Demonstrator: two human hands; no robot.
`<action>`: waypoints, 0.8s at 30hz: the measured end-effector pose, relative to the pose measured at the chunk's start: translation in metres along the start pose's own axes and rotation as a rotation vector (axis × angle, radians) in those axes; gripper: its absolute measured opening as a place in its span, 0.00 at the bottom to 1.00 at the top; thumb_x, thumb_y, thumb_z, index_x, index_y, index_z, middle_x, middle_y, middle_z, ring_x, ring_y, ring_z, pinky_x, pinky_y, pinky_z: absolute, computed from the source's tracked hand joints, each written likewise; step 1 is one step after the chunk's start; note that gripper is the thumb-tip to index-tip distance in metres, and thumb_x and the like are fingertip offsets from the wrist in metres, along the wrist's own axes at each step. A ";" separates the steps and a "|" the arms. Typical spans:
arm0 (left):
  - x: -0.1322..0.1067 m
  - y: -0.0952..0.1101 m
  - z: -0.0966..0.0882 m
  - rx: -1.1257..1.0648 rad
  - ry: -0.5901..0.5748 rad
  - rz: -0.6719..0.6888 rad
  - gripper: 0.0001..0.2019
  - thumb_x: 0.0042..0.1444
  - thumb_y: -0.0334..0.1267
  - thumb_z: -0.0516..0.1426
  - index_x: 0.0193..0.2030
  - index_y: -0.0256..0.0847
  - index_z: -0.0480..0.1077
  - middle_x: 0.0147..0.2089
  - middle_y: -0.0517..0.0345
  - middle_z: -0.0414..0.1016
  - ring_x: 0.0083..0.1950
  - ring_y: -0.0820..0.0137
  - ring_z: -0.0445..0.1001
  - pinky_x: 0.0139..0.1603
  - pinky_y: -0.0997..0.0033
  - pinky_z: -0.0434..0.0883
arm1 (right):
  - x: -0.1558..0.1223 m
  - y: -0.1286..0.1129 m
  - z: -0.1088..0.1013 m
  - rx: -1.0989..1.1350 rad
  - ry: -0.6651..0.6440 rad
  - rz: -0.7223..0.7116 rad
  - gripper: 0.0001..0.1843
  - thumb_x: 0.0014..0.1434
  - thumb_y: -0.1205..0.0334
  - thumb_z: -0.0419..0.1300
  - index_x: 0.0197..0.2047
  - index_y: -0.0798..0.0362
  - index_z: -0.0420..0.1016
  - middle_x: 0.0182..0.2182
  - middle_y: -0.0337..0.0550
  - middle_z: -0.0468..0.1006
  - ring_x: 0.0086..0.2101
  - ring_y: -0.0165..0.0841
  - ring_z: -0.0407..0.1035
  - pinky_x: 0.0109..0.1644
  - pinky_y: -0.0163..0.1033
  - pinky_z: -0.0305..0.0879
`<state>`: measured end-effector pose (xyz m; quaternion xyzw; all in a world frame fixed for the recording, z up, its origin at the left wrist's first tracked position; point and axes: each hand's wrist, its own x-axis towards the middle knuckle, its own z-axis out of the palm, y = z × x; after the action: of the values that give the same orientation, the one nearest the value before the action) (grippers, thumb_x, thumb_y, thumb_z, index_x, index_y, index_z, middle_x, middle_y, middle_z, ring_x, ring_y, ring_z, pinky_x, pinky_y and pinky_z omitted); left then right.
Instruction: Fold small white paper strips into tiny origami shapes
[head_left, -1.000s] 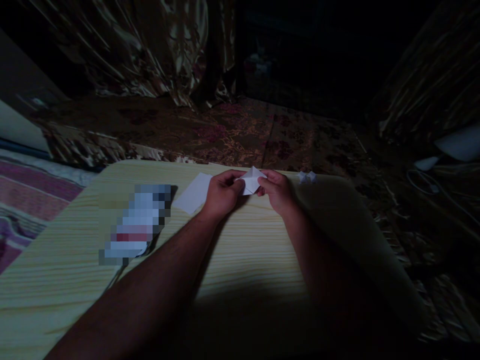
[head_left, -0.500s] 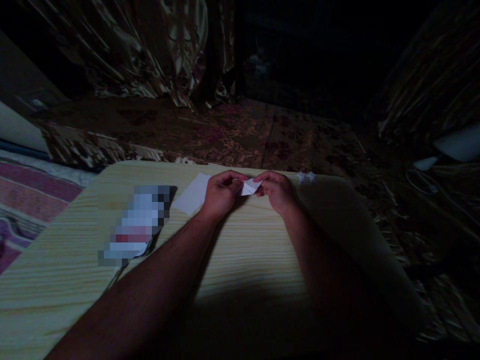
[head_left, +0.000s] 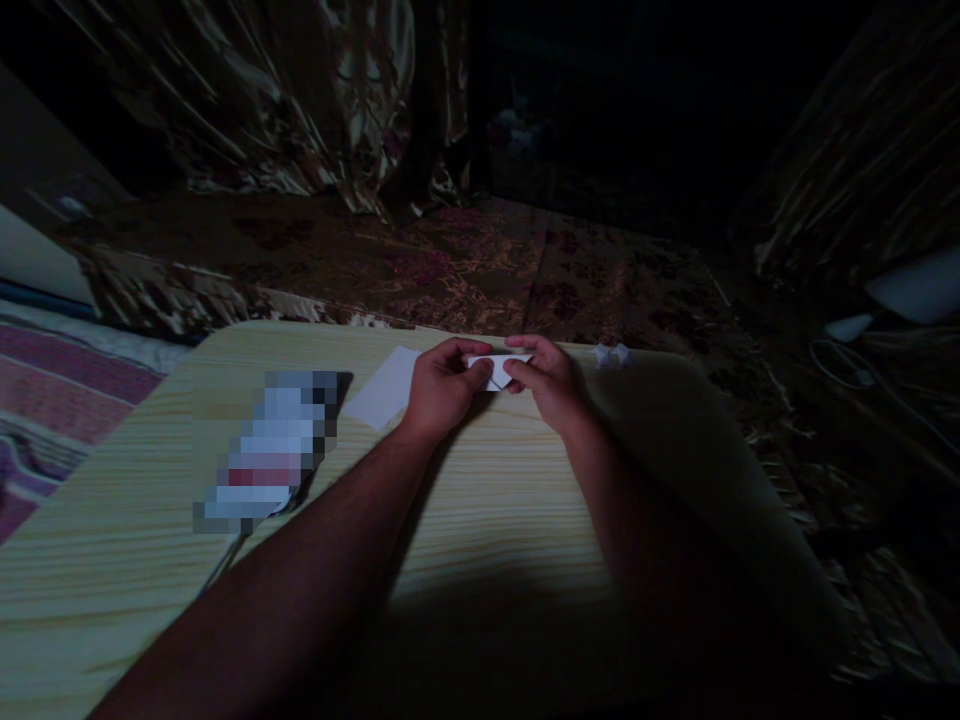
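Between both hands is a small folded piece of white paper (head_left: 498, 379), held just above the far part of the wooden table (head_left: 480, 500). My left hand (head_left: 446, 385) pinches its left side, thumb on the near face and fingers behind. On the right side, my right hand (head_left: 545, 378) grips it with the thumb pressed on the face, and its index finger runs along the top edge. A diagonal crease or fold line shows between the thumbs. Left of my left hand lies a flat white sheet of paper (head_left: 381, 390), partly covered by that hand.
Two small white folded paper shapes (head_left: 612, 356) sit near the table's far edge, right of my right hand. A blurred-out phone-like object (head_left: 274, 440) with a cable lies at the left. Behind the table is patterned fabric (head_left: 450, 260); a white lamp-like object (head_left: 919, 290) stands far right.
My right thumb has moved onto the near face of the folded paper, and my left thumb has shifted inward. The paper now shows a straighter, flatter top edge.
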<state>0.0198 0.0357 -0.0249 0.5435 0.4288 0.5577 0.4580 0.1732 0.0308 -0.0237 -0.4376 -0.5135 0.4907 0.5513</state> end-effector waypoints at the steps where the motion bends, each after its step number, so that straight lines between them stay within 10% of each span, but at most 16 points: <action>1: 0.000 0.000 0.000 0.016 0.013 0.002 0.14 0.46 0.41 0.63 0.39 0.37 0.76 0.30 0.58 0.75 0.28 0.73 0.70 0.31 0.73 0.67 | 0.001 0.001 0.000 -0.011 -0.005 0.003 0.19 0.47 0.56 0.65 0.43 0.52 0.71 0.24 0.35 0.76 0.22 0.26 0.68 0.25 0.31 0.64; 24: -0.002 0.007 0.001 -0.020 -0.102 -0.021 0.23 0.41 0.48 0.67 0.41 0.35 0.75 0.34 0.53 0.78 0.32 0.70 0.74 0.36 0.70 0.71 | 0.002 0.003 0.001 -0.079 0.035 -0.005 0.08 0.50 0.59 0.62 0.31 0.55 0.71 0.19 0.36 0.75 0.21 0.27 0.69 0.24 0.31 0.61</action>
<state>0.0205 0.0319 -0.0182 0.5621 0.4050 0.5287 0.4904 0.1714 0.0333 -0.0266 -0.4662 -0.5238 0.4609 0.5439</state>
